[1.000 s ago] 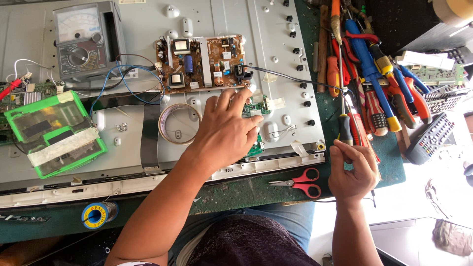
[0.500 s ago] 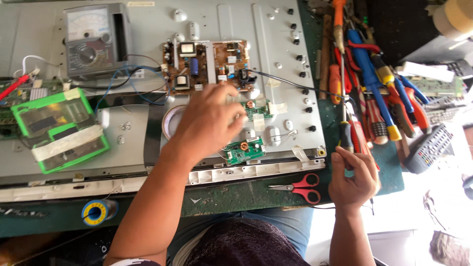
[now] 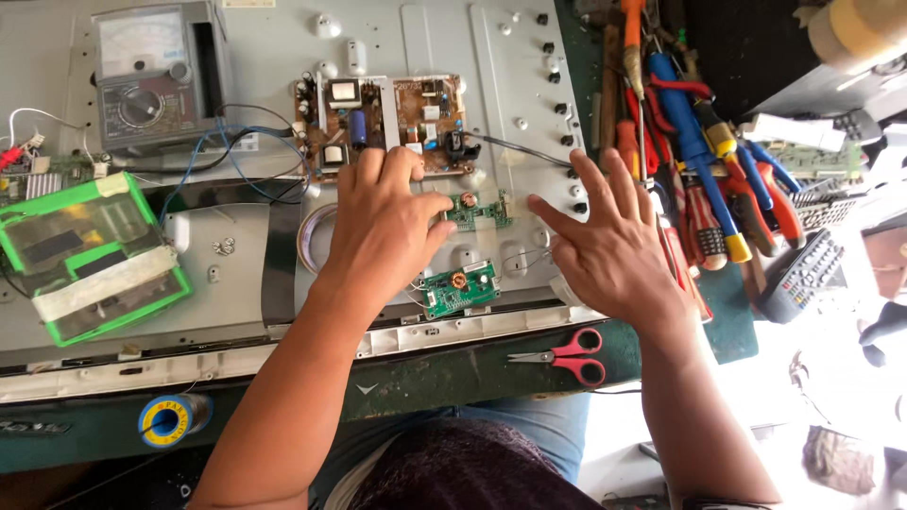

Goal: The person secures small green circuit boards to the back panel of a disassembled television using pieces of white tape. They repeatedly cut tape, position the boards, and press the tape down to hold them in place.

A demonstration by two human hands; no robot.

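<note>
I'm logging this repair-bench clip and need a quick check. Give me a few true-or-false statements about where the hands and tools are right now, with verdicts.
1. The left hand lies flat on the grey metal panel, fingers beside the upper small green circuit board. True.
2. The right hand grips a screwdriver. False: it is open with fingers spread, holding nothing.
3. The red-handled scissors lie near the bench's front edge, close to the right wrist. True.
4. The analogue meter sits at the far right among the tools. False: it sits at the upper left.
5. The lower green circuit board lies under the left palm. False: it lies uncovered between the hands.
</note>
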